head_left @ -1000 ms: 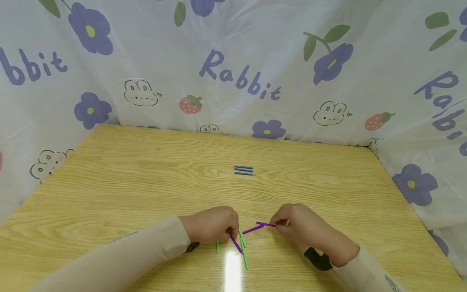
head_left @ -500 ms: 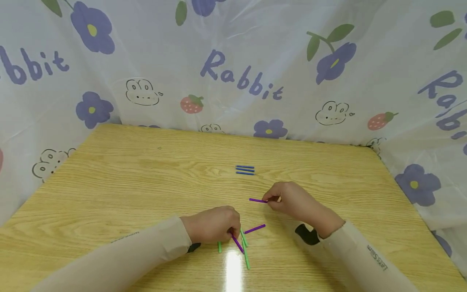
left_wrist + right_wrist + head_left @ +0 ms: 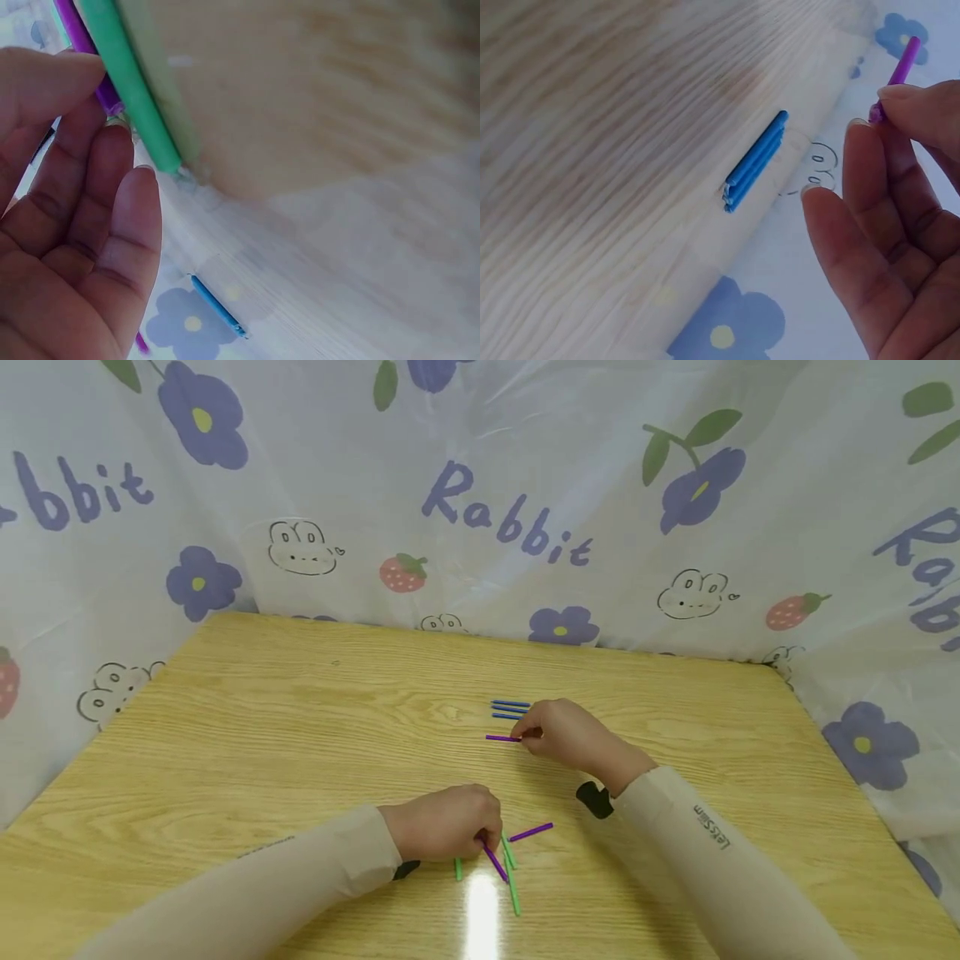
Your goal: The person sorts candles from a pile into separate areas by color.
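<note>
The right hand (image 3: pixel 573 735) pinches a purple stick (image 3: pixel 501 738) just on the person's side of the blue sticks (image 3: pixel 508 709). Well apart from them, on that same side, the left hand (image 3: pixel 446 821) pinches a second purple stick (image 3: pixel 495 863); green sticks (image 3: pixel 513 893) and a third purple stick (image 3: pixel 531 832) lie there too.

Place: a screened-off spot, seemingly indoors; home or studio, cannot tell
Tabletop (image 3: pixel 315 735): wood-grained, beneath left hand (image 3: pixel 446 822) and right hand (image 3: pixel 573 735)
Sheeting (image 3: pixel 360 468): white, beyond the hands and on both sides, printed with "Rabbit" lettering (image 3: pixel 506 514), rabbit faces (image 3: pixel 302 550), flowers (image 3: pixel 198 583) and strawberries (image 3: pixel 402 573)
</note>
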Available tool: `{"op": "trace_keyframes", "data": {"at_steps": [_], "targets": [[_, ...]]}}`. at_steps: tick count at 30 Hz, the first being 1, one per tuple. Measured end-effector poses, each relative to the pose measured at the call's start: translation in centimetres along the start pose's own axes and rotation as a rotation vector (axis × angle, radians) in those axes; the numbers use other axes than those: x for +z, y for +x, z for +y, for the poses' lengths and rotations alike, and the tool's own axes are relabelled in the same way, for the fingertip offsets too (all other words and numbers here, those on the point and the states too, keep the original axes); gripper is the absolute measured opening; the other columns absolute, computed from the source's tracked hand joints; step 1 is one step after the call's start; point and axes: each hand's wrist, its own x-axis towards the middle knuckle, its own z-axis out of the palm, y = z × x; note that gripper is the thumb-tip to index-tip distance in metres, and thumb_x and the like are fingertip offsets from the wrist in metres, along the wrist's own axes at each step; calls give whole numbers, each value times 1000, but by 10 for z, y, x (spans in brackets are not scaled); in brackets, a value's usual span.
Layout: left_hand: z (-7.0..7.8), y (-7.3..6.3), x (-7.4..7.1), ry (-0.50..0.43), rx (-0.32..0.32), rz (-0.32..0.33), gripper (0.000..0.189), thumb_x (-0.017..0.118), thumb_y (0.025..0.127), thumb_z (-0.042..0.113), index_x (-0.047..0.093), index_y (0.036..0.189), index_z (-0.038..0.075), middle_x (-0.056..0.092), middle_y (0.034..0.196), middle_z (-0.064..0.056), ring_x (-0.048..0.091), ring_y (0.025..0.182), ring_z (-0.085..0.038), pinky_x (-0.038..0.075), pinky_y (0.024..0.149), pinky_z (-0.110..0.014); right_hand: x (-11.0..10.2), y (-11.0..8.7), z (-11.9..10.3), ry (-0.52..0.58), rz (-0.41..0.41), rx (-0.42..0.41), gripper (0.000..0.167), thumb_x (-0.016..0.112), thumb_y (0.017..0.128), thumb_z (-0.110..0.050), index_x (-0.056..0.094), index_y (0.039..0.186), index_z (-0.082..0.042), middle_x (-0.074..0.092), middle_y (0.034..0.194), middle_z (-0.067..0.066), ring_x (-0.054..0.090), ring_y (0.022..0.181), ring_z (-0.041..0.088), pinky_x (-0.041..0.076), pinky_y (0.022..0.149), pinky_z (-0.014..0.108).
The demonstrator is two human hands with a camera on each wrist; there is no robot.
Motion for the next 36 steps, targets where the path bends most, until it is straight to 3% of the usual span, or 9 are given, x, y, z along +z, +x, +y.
{"op": "trace_keyframes", "data": {"at_steps": [20,36], "targets": [[-1,0,1,10,-4,-18,20,66,79,-6,72,76,13,60,77,10,51,79,-4,44,81,-17,17,61,-14,-34,-26,7,22,59,91,-3,76,102,-11,72,102,1,63,88,12,51,81,28],[1,-1,-1,-8,-13,-15,20,66,79,-6,72,77,13,59,76,10,51,81,-4,44,82,-18,26,88,-38,-45,-68,-18,21,59,92,-3,76,101,-11,71,99,0,59,85,13,48,82,27]]}}
